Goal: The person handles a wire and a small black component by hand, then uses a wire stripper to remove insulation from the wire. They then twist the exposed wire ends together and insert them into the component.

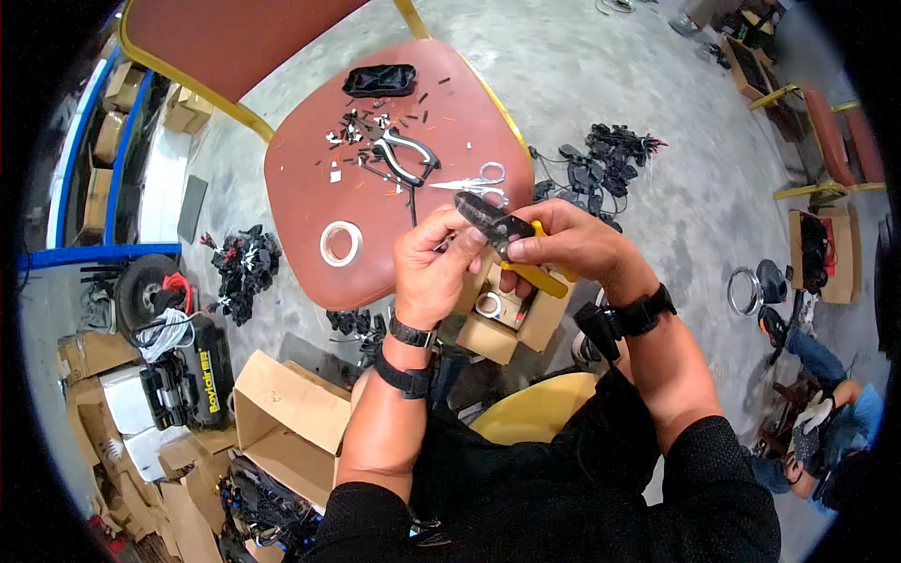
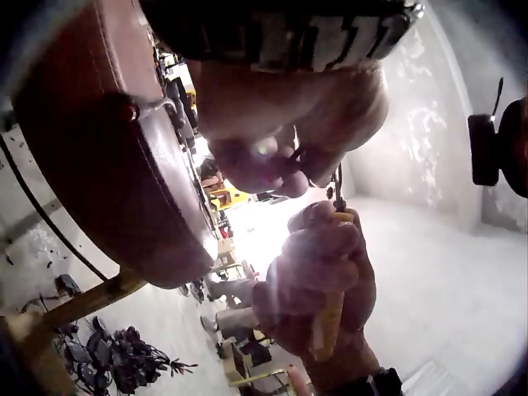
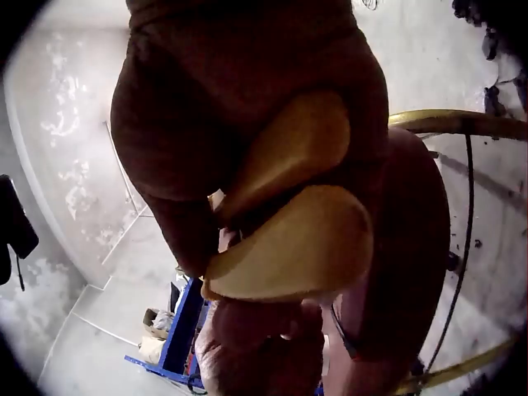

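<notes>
My right hand point(image 1: 587, 242) grips a pair of wire strippers point(image 1: 486, 218) with yellow handles and flat dark jaws. Both yellow handles point(image 3: 289, 247) show spread apart in the right wrist view. Close against the jaws, my left hand point(image 1: 427, 267) has its fingers curled and pinches a thin black cable point(image 1: 413, 205), mostly hidden by the fingers. Beyond the hands, on the red chair seat point(image 1: 300, 206), lie black-and-grey pliers point(image 1: 405, 155), silver scissors point(image 1: 474, 185), a roll of tape point(image 1: 341, 243) and scattered black and white scraps.
A black pouch point(image 1: 379, 81) lies at the seat's back. Below my hands stands an open cardboard box point(image 1: 488, 338) holding a roll. Bundles of black cables point(image 1: 246, 272) lie on the floor either side of the chair. Another person point(image 1: 831, 432) sits at the far right.
</notes>
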Demonstrator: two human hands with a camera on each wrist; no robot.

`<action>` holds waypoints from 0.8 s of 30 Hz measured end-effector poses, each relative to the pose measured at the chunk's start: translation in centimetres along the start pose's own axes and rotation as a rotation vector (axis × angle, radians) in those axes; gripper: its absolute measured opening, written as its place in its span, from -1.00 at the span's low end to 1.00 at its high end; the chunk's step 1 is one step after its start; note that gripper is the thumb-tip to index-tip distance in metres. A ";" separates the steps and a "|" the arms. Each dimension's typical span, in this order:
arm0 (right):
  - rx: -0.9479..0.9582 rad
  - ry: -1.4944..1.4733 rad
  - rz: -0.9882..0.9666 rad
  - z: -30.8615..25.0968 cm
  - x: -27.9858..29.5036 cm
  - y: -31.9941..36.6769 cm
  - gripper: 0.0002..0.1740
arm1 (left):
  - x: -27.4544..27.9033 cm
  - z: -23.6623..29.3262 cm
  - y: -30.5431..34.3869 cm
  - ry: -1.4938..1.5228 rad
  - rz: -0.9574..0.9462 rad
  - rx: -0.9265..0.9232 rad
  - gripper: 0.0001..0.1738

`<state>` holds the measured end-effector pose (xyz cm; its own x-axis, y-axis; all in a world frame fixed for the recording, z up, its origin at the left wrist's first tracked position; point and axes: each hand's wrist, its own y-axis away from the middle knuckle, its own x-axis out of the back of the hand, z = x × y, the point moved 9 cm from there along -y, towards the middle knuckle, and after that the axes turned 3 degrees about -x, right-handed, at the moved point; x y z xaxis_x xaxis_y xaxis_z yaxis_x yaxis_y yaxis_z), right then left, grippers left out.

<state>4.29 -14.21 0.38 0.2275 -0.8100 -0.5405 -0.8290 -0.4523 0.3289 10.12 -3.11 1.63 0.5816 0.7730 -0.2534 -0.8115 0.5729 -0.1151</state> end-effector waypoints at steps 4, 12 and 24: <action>0.069 0.014 -0.031 -1.0 -0.2 -1.0 -0.73 | 0.8 0.2 -0.7 -0.038 0.106 0.048 -0.90; 0.231 -0.258 0.172 -2.9 3.7 -1.3 -0.74 | 4.7 -0.3 -3.2 0.067 0.467 0.009 -0.91; 0.188 -0.135 0.276 -2.8 4.9 -0.8 -0.69 | 3.5 -1.0 -5.1 0.120 0.396 -0.076 -0.74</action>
<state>7.52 -18.86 -0.35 -0.0774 -0.8298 -0.5527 -0.9323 -0.1363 0.3352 16.25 -3.59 0.37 0.2164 0.8898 -0.4017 -0.9756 0.2122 -0.0557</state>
